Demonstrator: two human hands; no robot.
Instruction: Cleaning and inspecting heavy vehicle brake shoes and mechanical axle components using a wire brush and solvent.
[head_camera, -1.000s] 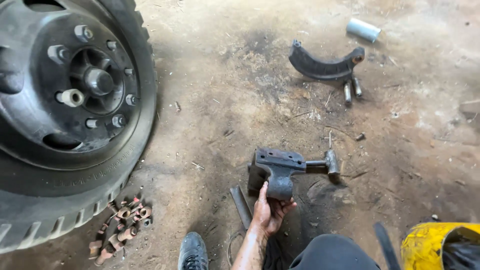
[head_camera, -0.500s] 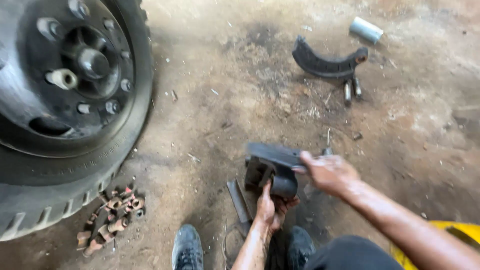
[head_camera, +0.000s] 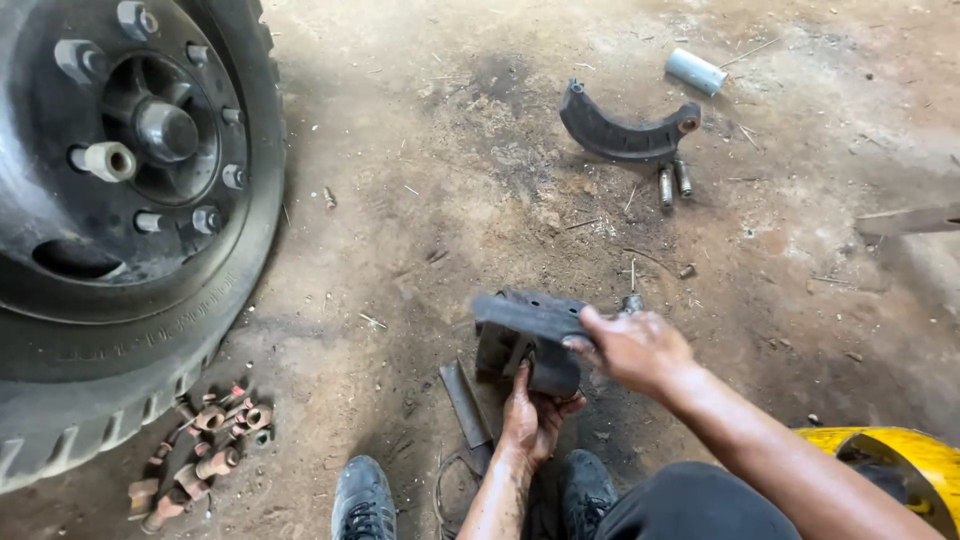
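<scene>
Dusty, oil-stained concrete floor (head_camera: 420, 180) spreads across the workshop. At nine o'clock leans a big truck wheel (head_camera: 120, 200), with a pile of rusty nuts and fittings (head_camera: 205, 450) at seven o'clock below it. Near six o'clock, above two dark shoes (head_camera: 365, 500), the left hand (head_camera: 535, 415) cups the underside of a dark metal brake part (head_camera: 525, 335), while the right hand (head_camera: 630, 350) grips its top edge. At one o'clock lie a curved brake shoe (head_camera: 625, 135) and a pale cylinder (head_camera: 697, 71).

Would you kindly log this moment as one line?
left hand: under brake part | right hand: gripping its top | floor: brake shoe, wheel, bolts
</scene>
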